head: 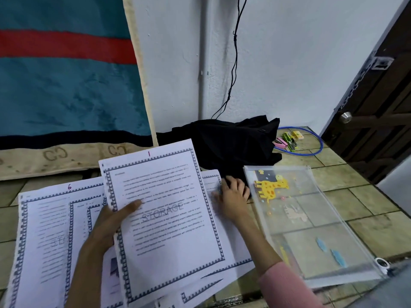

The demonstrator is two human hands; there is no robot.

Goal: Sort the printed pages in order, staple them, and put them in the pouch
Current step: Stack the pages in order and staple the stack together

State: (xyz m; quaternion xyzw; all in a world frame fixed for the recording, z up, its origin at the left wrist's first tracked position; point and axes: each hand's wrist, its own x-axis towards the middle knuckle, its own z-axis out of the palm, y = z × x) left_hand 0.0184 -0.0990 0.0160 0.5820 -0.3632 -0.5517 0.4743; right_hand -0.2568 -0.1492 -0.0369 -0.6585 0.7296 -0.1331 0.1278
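I see page 1 [164,210] up in the middle, a sheet with a "1" on top and the word STORAGE across it. My left hand [106,227] holds it by its left edge, with the thumb on the front and the other fingers [133,205] curled shut around the paper. Under it, more pages lie spread on the floor. Page 6 [51,230] is on the left, with a "6" on top, and another page [211,185] peeks out on the right. My right hand [233,196] rests flat on that right page, fingers spread open and holding nothing. Just beside that hand, to the right, lies the clear pouch [311,230] with a giraffe on it. Behind the pages sits a black cloth [226,143], and far back by the wall I see small staplers [287,141] inside a blue ring [320,145]. I think the sorting is only starting. The pages overlap, so I could grab two at once or miss a number that is hidden. Page 1 is held by one edge only, so it could bend or slip. The staplers are well apart from me, so reaching for them could knock the pile.
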